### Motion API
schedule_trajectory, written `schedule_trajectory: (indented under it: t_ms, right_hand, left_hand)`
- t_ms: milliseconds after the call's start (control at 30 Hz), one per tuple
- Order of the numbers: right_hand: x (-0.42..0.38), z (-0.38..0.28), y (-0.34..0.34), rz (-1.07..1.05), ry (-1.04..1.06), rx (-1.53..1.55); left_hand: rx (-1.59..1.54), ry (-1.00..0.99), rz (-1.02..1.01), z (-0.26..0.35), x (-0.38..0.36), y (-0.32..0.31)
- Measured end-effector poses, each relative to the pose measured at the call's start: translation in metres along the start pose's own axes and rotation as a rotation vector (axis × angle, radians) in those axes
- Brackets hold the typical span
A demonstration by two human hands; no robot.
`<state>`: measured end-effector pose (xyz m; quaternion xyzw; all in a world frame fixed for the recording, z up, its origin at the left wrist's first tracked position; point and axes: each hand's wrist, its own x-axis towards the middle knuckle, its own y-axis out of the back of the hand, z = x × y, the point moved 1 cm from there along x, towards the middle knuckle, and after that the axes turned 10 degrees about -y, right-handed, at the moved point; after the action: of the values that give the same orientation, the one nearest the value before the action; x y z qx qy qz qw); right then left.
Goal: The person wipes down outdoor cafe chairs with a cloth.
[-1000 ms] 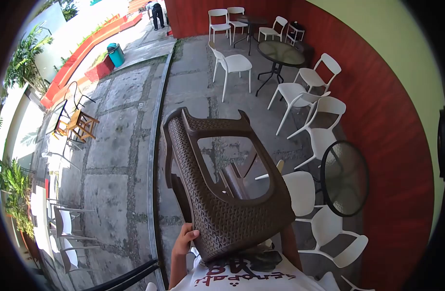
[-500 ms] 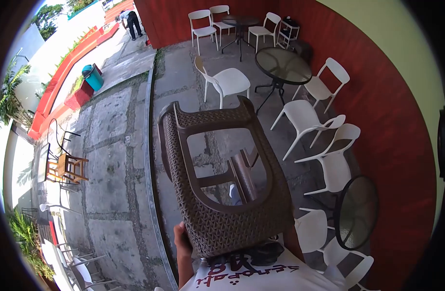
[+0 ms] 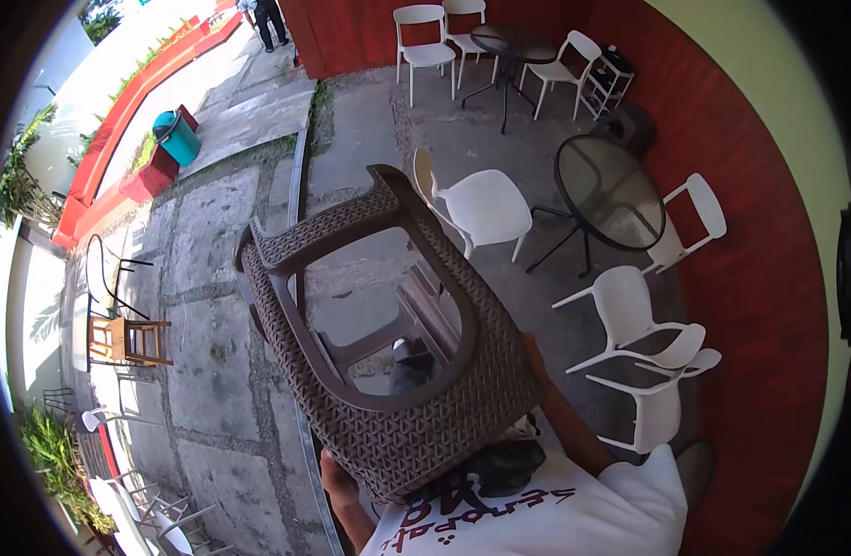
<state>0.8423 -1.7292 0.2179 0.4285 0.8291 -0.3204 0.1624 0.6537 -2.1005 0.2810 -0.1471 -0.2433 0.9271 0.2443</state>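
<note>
A brown plastic chair with a woven pattern is held up in front of my body, tilted, its open frame facing me. At its lower left edge, my left hand grips the side, fingers partly hidden behind it. My right hand is on the right edge, mostly covered by the chair; the forearm runs down from there to my white shirt. Through the frame's opening I see a ribbed brown part of the chair and a shoe below.
White chairs and round glass-topped tables stand to my right along a red wall. A wooden chair is on the left. A teal bin stands farther off, and a person is at the far end.
The chair has swung left and tilted more in my hands. My view has turned, so the tables and white chairs sit farther right. The distant person, bent over before, now appears more upright.
</note>
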Motion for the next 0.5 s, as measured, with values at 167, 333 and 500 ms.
schedule_trajectory:
  t_ms: [167, 333, 500]
  right_hand:
    - [0.134, -0.092, -0.12, 0.046, 0.364, -0.632]
    - [0.304, -0.113, -0.166, 0.001, 0.249, -0.198]
    - [0.4, -0.173, -0.205, 0.149, -0.069, 0.338]
  left_hand:
    - [0.071, -0.017, 0.02, 0.001, 0.174, -0.002]
    - [0.292, -0.028, -0.094, 0.082, 0.357, -0.084]
    - [0.328, -0.004, -0.222, 0.094, 0.525, -0.09]
